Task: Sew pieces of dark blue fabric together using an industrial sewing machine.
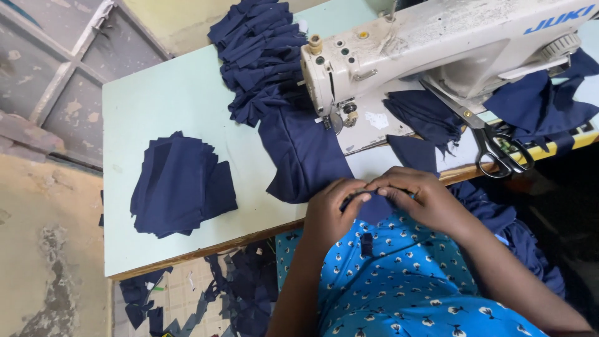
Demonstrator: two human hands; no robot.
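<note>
Two hands are working close together at the near edge of the sewing table, at about six o'clock in the view. The left hand and the right hand are both pinching a small navy fabric piece, thumbs and fingertips closing on its upper edge, as if folding or aligning it over the lap of a blue patterned garment.

Several risks are showing. The piece is being held just off the table edge, so a loosening pinch is likely to be sending it down among the navy scraps on the floor at seven o'clock, where it would be hard to pick out. A large navy panel is lying at twelve o'clock from the hands, running up under the sewing machine head; an elbow or wrist dragging it could be pulling the heap of folded pieces behind it out of order. Scissors are resting at two o'clock near the table edge, handles overhanging toward the lap, and a careless reach with the right hand could be knocking them off. The stack of cut navy pieces at nine o'clock is sitting well apart and looking safe.
</note>
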